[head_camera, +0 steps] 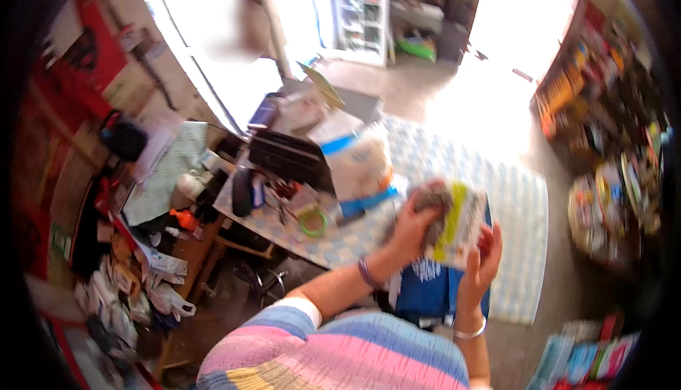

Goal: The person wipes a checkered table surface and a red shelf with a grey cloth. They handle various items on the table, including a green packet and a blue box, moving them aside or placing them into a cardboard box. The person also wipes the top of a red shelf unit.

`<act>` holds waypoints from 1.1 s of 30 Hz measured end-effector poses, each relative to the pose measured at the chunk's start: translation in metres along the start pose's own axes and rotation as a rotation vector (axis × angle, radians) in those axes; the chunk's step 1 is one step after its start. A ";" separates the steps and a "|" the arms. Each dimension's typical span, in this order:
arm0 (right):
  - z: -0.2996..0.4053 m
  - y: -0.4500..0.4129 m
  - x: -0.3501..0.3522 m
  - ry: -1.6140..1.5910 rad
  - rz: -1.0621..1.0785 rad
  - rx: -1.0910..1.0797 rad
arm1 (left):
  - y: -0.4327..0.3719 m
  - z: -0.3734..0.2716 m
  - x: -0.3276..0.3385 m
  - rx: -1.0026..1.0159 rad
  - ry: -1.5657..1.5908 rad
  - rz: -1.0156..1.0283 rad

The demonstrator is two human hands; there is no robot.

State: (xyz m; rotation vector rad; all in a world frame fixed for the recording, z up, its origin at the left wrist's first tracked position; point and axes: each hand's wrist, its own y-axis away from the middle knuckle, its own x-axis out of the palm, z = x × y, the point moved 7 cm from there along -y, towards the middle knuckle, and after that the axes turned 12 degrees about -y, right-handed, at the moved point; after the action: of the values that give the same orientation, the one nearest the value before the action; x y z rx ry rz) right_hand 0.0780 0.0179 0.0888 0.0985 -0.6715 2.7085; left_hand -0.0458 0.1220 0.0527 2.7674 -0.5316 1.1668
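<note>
My left hand [412, 230] grips a blurred packet [463, 225] by its left side. The packet is white with a lime-green band and a grey-brown part; it bears writing. My right hand [481, 262] is at the packet's lower right edge, fingers apart; whether it touches the packet is unclear. Below the packet, partly hidden by it, is a dark blue bag [425, 291] with a white print. Under all of this spreads a table with a pale checkered cover [516, 241].
Left on the table are a white-and-blue package [359, 164], a dark box [287, 156], a green tape ring [313, 222] and small items. A cluttered side desk [202, 251] adjoins at left. Stocked shelves [585, 81] and jars [606, 198] line the right. A person [250, 23] is beyond the table.
</note>
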 end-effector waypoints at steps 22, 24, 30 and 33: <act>-0.030 -0.049 -0.063 -0.218 -0.333 -0.066 | 0.087 0.021 0.053 0.565 -0.786 0.255; -0.023 -0.050 -0.073 -0.237 -0.409 -0.117 | 0.090 0.031 0.054 0.612 -0.923 0.360; -0.019 -0.058 -0.077 -0.334 -0.449 -0.082 | 0.052 0.026 0.008 0.510 -1.362 0.377; -0.008 -0.051 -0.048 -0.575 -0.308 -0.022 | 0.026 -0.003 0.007 0.418 -1.010 0.366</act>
State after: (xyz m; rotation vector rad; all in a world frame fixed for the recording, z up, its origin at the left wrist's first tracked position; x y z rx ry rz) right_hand 0.1413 0.0487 0.0973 0.9202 -0.7615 2.3673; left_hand -0.0526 0.0963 0.0583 3.5906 -0.9717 -0.2728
